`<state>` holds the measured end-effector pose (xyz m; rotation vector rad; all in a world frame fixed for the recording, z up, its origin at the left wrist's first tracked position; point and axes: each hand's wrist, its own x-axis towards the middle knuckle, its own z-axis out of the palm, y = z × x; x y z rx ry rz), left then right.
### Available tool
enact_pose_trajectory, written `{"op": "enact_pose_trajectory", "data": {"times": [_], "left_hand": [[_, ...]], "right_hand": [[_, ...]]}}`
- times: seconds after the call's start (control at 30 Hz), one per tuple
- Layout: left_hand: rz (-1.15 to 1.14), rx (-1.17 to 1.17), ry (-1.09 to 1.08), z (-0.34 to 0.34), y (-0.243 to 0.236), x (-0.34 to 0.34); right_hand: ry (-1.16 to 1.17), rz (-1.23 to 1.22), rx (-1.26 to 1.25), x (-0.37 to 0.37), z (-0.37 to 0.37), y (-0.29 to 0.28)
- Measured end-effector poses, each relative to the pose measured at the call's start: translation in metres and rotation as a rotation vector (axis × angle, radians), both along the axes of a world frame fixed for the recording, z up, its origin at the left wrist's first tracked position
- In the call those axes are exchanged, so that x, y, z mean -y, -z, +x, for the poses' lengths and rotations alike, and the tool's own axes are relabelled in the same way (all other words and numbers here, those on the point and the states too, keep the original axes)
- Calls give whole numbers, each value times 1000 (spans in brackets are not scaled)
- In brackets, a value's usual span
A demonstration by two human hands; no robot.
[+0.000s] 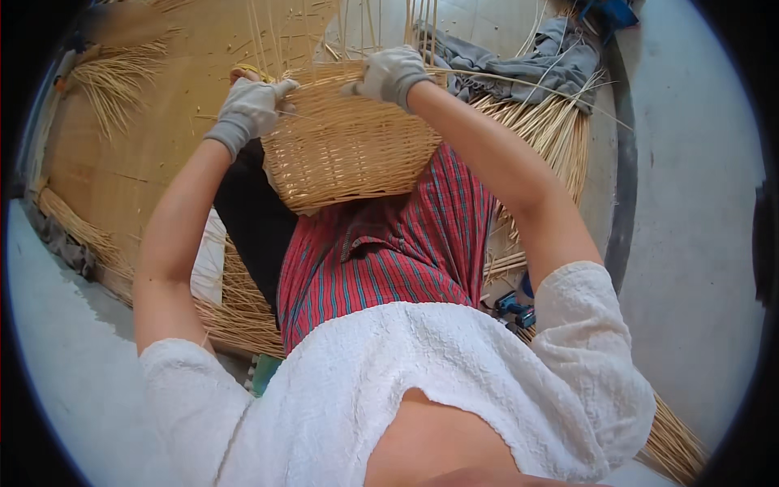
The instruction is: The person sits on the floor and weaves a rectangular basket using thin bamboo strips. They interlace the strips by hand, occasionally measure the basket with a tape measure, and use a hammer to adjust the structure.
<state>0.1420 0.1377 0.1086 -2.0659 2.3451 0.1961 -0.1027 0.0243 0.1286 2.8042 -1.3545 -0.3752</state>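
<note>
Wicker basket (357, 154) between gloved left hand (253, 107) and right hand (393, 73) looks light, springy, best gripped by its upper edge; both curl there, exact pinch unclear.

The wicker basket (357, 146) is before the person, between left hand (247, 107) and right hand (391, 75), with cloth (568, 61) partly over a reed bundle (560, 142) to the right.

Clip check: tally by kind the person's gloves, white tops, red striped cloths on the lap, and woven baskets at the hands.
White-and-gray gloves: 2
White short-sleeved top: 1
Red striped cloth: 1
Woven basket: 1
Total: 5
</note>
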Motion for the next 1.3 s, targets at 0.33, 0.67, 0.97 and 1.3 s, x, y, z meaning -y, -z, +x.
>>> {"op": "enact_pose_trajectory", "data": {"times": [0.33, 0.67, 0.97, 1.3], "left_hand": [[94, 65, -86, -15, -1, 9], [-386, -209, 3, -95, 6, -6], [-124, -53, -149, -139, 11, 15], [-27, 131, -153, -139, -10, 18]], "right_hand": [[18, -66, -54, 6, 16, 4], [525, 820, 1509, -81, -61, 59], [-16, -545, 1101, 138, 42, 58], [559, 788, 1947, 5, -164, 64]]}}
